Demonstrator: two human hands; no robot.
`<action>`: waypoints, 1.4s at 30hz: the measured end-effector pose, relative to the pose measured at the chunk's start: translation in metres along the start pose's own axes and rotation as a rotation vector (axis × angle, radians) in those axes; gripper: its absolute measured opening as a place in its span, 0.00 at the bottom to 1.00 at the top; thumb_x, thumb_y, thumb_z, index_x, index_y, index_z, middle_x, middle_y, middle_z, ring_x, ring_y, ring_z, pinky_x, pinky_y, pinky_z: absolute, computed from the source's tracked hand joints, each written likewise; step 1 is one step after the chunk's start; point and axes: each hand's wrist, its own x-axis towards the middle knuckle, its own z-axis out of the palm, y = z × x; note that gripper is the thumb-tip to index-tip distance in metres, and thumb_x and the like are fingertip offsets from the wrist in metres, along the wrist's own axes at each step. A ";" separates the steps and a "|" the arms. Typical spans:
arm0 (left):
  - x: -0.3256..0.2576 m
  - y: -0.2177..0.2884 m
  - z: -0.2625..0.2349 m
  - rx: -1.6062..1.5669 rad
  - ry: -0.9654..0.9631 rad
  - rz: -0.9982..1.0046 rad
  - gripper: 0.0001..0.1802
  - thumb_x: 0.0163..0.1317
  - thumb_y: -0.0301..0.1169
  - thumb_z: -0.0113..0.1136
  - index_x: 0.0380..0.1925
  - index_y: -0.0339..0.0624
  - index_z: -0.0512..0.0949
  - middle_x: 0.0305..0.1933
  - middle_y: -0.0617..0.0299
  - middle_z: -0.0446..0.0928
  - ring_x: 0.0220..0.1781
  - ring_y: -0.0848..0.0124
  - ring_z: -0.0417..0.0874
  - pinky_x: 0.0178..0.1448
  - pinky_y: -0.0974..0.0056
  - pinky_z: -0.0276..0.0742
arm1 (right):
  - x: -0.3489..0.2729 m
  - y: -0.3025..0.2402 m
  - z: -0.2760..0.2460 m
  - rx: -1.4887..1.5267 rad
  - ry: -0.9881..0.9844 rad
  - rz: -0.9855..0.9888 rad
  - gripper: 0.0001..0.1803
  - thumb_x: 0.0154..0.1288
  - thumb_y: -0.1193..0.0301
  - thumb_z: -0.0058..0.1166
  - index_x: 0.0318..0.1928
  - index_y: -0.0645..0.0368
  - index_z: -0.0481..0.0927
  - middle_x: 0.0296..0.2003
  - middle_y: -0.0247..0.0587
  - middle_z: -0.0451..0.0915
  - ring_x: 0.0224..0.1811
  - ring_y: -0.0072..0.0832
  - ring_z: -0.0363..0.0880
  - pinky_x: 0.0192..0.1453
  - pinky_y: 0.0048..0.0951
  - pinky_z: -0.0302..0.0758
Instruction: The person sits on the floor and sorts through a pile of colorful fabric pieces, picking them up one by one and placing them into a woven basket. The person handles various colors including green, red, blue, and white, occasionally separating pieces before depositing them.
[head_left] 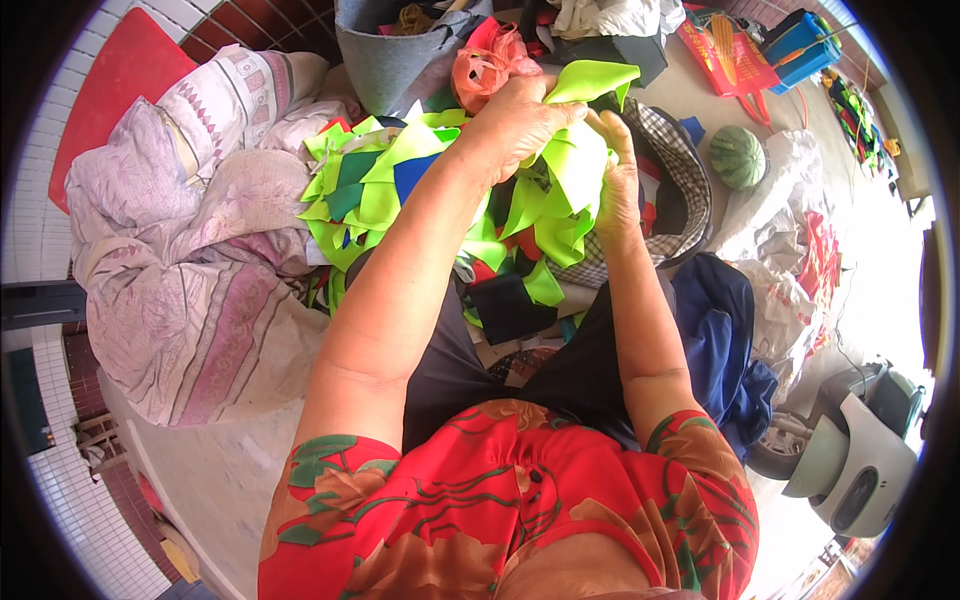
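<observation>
Both hands are raised over my lap around a bunch of neon yellow-green fabric scraps (570, 175). My left hand (512, 130) is closed on it from the left, thumb and fingers pinching a piece that sticks up at the top. On the other side my right hand (618, 190) grips the bunch, its fingers partly hidden by cloth. Below and left lies a heap of scraps (345, 190), mostly neon with green, blue, red and black bits. A black fabric piece (510, 308) rests at its near edge. Behind my right hand is a round container with a checkered cloth lining (688, 200).
A big bundle of patterned cloth (200, 250) lies at the left. Far off stand a grey fabric bin (385, 60) and a pink plastic bag (490, 70). To the right are a watermelon (738, 157), white plastic sacks (780, 260), dark blue cloth (715, 340) and a grey-white appliance (860, 470).
</observation>
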 end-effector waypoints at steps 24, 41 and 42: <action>-0.001 -0.001 -0.005 0.108 0.012 -0.054 0.22 0.66 0.46 0.49 0.34 0.35 0.75 0.25 0.61 0.74 0.23 0.75 0.74 0.28 0.68 0.72 | 0.009 0.020 -0.041 0.040 0.422 0.362 0.15 0.65 0.71 0.48 0.49 0.67 0.71 0.41 0.46 0.78 0.39 0.34 0.80 0.43 0.35 0.79; 0.013 -0.025 -0.013 0.769 0.029 0.132 0.23 0.58 0.41 0.47 0.28 0.24 0.75 0.31 0.36 0.75 0.36 0.45 0.78 0.42 0.52 0.72 | -0.004 0.006 -0.019 -0.110 0.214 0.208 0.33 0.63 0.50 0.49 0.59 0.62 0.67 0.52 0.46 0.73 0.50 0.35 0.75 0.55 0.35 0.73; 0.013 -0.024 -0.013 0.767 0.029 0.111 0.23 0.58 0.40 0.47 0.29 0.24 0.75 0.31 0.35 0.75 0.37 0.45 0.78 0.43 0.52 0.72 | -0.002 0.003 -0.019 0.105 0.170 0.289 0.34 0.63 0.49 0.49 0.59 0.61 0.66 0.53 0.46 0.73 0.51 0.35 0.75 0.57 0.35 0.72</action>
